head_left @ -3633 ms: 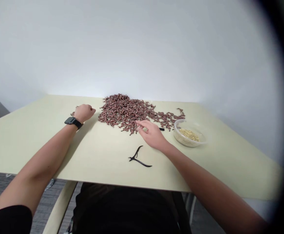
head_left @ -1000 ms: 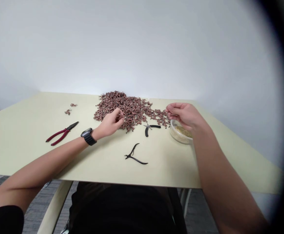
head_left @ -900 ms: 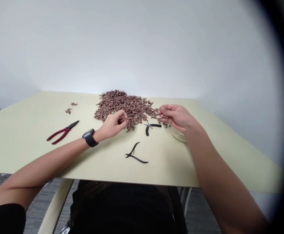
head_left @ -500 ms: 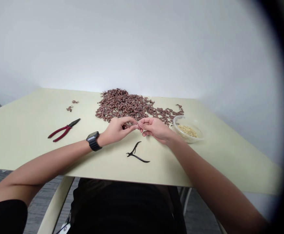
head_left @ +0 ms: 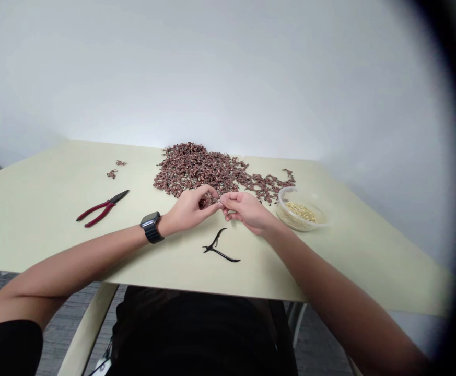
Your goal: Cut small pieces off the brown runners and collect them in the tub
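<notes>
My left hand [head_left: 192, 208] and my right hand [head_left: 245, 209] meet fingertip to fingertip over the table [head_left: 165, 266]. Both are closed in a pinch, and whatever lies between the fingertips is too small and covered to name. Just behind them spreads a large heap of small reddish-brown pieces [head_left: 196, 169], thinning out to the right. Below my hands lies a black nipper [head_left: 212, 246] with its handles apart. A clear plastic bowl [head_left: 284, 222] holding small gold-coloured pieces [head_left: 301, 211] stands to the right of my right hand.
Pliers with red handles [head_left: 103, 208] lie on the left of the table. Beyond them are a few loose brown pieces [head_left: 112, 173]. A white wall [head_left: 212, 73] rises behind the table's back edge.
My right hand has shifted very slightly left, and its wrist has drawn a little away from the bowl. Both hands keep their pinch; the tools and heap stay put.
</notes>
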The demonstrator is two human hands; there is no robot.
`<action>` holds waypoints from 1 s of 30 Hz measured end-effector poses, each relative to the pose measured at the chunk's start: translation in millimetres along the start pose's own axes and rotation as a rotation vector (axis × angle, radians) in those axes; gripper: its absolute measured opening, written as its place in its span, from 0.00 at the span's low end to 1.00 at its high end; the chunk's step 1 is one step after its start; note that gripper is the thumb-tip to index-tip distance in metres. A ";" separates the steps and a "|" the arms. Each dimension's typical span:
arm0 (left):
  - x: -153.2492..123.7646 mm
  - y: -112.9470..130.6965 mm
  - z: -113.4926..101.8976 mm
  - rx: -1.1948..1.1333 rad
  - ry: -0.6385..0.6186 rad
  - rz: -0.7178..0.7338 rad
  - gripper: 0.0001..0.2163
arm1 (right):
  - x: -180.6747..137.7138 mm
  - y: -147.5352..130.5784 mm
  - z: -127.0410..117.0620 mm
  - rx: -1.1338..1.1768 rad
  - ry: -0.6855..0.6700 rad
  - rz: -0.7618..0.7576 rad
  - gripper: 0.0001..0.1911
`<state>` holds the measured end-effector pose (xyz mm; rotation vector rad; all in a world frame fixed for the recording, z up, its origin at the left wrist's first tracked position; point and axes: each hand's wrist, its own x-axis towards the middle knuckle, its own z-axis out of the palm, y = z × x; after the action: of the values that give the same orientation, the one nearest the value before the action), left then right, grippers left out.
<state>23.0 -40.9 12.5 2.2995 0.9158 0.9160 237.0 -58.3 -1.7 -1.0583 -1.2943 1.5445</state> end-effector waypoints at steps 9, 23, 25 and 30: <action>6.3 -7.4 10.0 -0.674 -0.245 -0.291 0.13 | 3.3 3.7 3.7 -0.289 0.163 -0.235 0.14; 2.0 9.1 2.7 -0.422 -0.236 -0.239 0.17 | -10.9 -2.3 17.5 -0.637 0.241 -0.477 0.13; 1.5 8.6 3.0 -0.409 -0.237 -0.227 0.18 | -12.3 -3.6 18.3 -0.643 0.242 -0.472 0.13; 0.7 6.7 3.8 -0.379 -0.234 -0.193 0.17 | -15.3 -6.0 21.6 -0.653 0.254 -0.465 0.12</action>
<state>28.9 -45.5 14.6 1.9090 0.7717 0.6560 221.4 -78.2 8.0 -1.1802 -1.7539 0.6231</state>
